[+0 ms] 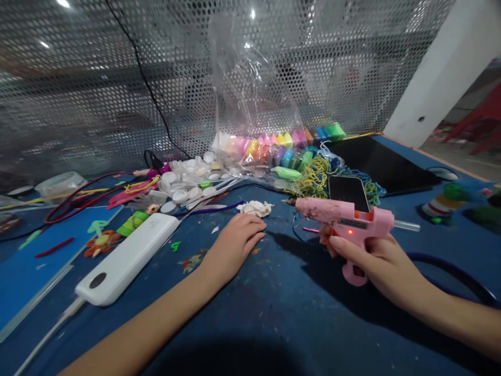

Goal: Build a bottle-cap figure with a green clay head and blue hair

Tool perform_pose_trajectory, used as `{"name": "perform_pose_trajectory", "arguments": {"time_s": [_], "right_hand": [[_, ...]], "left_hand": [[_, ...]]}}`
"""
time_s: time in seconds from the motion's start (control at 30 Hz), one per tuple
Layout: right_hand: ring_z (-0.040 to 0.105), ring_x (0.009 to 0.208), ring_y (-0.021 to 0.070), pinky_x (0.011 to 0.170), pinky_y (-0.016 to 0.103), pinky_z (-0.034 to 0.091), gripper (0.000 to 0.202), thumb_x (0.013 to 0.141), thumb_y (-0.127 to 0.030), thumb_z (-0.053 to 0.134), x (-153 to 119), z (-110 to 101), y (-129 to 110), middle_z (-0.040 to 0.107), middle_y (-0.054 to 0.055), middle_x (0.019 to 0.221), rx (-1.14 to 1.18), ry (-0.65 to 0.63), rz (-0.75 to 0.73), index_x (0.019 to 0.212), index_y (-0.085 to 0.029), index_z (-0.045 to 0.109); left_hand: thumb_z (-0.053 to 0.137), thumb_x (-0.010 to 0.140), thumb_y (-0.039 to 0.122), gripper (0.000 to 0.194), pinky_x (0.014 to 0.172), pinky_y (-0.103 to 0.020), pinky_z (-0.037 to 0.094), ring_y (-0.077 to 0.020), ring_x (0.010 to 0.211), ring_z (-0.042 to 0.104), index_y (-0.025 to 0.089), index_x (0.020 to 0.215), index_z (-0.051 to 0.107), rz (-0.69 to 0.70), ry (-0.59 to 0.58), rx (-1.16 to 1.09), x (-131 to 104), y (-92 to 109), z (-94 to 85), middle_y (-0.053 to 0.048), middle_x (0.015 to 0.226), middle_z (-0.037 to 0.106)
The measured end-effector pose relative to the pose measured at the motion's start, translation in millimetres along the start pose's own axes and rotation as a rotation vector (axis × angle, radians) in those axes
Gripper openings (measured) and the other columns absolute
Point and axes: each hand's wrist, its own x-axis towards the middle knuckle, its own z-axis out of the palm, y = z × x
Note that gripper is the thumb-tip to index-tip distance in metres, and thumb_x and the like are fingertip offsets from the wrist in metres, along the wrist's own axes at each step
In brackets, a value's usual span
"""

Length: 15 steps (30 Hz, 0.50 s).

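A pink hot glue gun (pixel 332 211) is held up above the table by my right hand (pixel 376 261), whose fingers wrap its handle and trigger. Its metal nozzle points left, a red light glows on its side, and a clear glue stick (pixel 407 225) pokes from the back. My left hand (pixel 235 243) lies palm down on the blue table, fingers loosely extended and seemingly holding nothing. Just beyond those fingers is a crumpled white tissue (pixel 256 209); whether they touch it, I cannot tell.
A white power bank (pixel 129 261) with a cable lies left, near a blue folder (pixel 23 277). White caps (pixel 188 180), a clear bag (pixel 254 120) of colored clay, tangled yarn (pixel 315 177), a phone (pixel 348 190) and a black panel (pixel 385 164) fill the back, before a perforated metal screen (pixel 176 78).
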Motion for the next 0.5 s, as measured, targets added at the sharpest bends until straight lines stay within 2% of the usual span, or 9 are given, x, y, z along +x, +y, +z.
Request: {"name": "perform_pose_trajectory", "arguments": {"time_s": [0.17,0.27,0.4,0.5], "right_hand": [[0.057,0.056,0.0184,0.038,0.025,0.041,0.036,0.079,-0.056,0.055,1.4,-1.2,1.3,0.062,0.007,0.071,-0.025,-0.034,0.018,0.074,-0.021,0.063],[0.057,0.055,0.0183,0.037,0.025,0.041,0.034,0.078,-0.055,0.057,2.0,-1.7,1.8,0.062,0.007,0.072,0.014,-0.042,0.029,0.075,-0.021,0.063],[0.055,0.053,0.0173,0.038,0.025,0.041,0.033,0.078,-0.054,0.058,3.2,-2.3,1.4,0.061,0.006,0.069,0.036,-0.048,0.029,0.077,-0.021,0.063],[0.052,0.051,0.0164,0.038,0.025,0.041,0.034,0.078,-0.054,0.058,4.2,-2.7,1.3,0.059,0.005,0.067,0.026,-0.034,0.023,0.074,-0.021,0.062]], "left_hand": [[0.054,0.089,0.025,0.015,0.08,-0.033,0.05,-0.0194,0.087,0.063,0.02,0.082,0.066,-0.055,0.035,-0.013,-2.3,-3.1,-5.8,-0.003,0.089,0.07],[0.049,0.091,0.025,0.018,0.086,-0.037,0.048,-0.0217,0.095,0.062,0.02,0.091,0.066,-0.089,0.052,0.003,-4.4,-3.5,-7.3,-0.006,0.098,0.07],[0.055,0.088,0.031,0.023,0.094,-0.042,0.044,-0.025,0.107,0.057,0.021,0.105,0.067,-0.065,0.01,0.006,-4.2,-6.6,-7.1,-0.007,0.114,0.067],[0.056,0.087,0.031,0.02,0.091,-0.039,0.045,-0.0237,0.103,0.059,0.021,0.099,0.068,-0.059,0.008,-0.004,-1.5,-8.6,-6.1,-0.006,0.108,0.069]]}}
